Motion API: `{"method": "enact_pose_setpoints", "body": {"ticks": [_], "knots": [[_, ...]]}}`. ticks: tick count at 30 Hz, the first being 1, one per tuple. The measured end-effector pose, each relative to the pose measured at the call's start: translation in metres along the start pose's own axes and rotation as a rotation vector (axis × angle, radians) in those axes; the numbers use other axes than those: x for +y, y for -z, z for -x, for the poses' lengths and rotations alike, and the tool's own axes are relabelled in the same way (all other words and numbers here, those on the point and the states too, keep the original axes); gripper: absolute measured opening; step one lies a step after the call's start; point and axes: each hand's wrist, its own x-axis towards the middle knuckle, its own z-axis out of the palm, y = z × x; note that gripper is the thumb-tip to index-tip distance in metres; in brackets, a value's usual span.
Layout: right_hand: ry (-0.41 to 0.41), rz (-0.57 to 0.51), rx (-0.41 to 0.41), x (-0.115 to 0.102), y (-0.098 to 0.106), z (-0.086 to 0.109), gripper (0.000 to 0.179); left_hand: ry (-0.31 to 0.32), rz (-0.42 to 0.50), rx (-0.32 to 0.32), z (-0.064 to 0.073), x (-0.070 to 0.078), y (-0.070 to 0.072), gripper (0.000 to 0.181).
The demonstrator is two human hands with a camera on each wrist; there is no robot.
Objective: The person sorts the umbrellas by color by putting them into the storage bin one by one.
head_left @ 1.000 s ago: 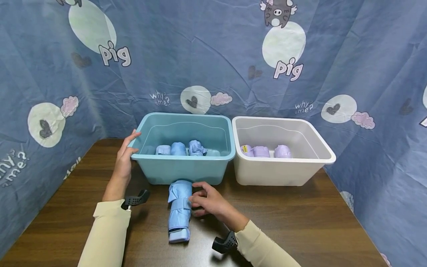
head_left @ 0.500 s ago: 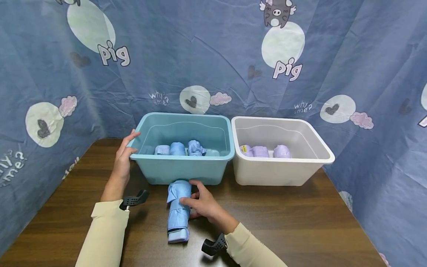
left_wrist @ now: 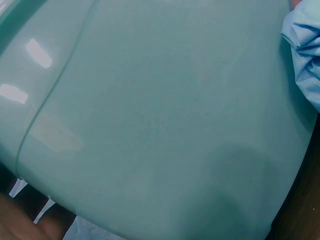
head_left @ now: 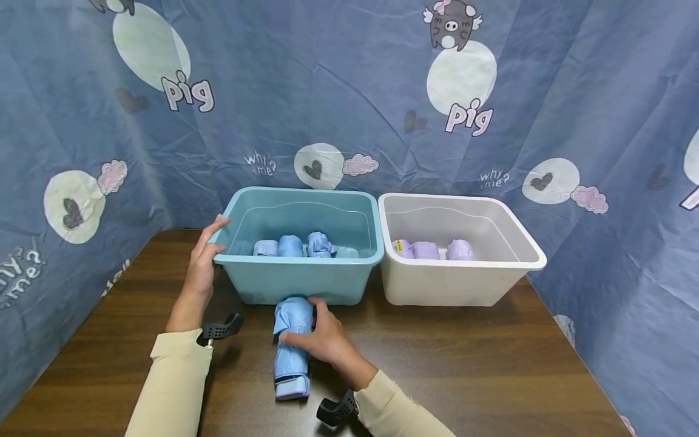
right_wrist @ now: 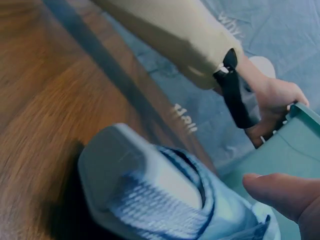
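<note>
A folded blue compact umbrella [head_left: 292, 363] lies on the table in front of the teal bin [head_left: 297, 284]. My right hand [head_left: 327, 340] spans it from the right, thumb across the top to its left edge and index finger beside its far end. In the right wrist view, the umbrella's handle [right_wrist: 117, 167] points toward the camera, with my thumb [right_wrist: 282, 195] over the wrapped fabric. My left hand [head_left: 201, 267] grips the teal bin's left rim. Several blue rolled umbrellas, such as one bundle [head_left: 290, 246], rest inside that bin.
Right of the teal bin stands a white bin [head_left: 437, 288] with purple rolled bundles [head_left: 426, 250] in it. Both sit at the back of a brown wooden table [head_left: 464, 370], before a blue printed curtain [head_left: 349, 91].
My right hand has shifted left, its thumb passing from the umbrella's right side across to its left edge. The umbrella has stayed put, and my left hand keeps its hold on the rim.
</note>
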Motion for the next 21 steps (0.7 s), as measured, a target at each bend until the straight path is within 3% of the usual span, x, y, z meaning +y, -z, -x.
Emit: {"method": "enact_pose_setpoints", "body": {"ticks": [3,6,13,21], "knots": [[0.012,0.051,0.026,0.002,-0.001,0.000,0.091,0.000,-0.002,-0.005,0.001,0.001,-0.001,0.058],[0.006,0.033,0.022,0.004,-0.001,0.000,0.090,0.007,-0.005,0.001,0.002,0.002,0.000,0.058],[-0.069,-0.210,-0.087,0.013,0.004,-0.003,0.088,0.008,-0.013,0.011,0.001,0.000,0.001,0.059],[-0.075,-0.313,-0.154,0.018,0.014,-0.008,0.081,0.007,0.002,0.014,0.001,0.001,-0.001,0.059]]}}
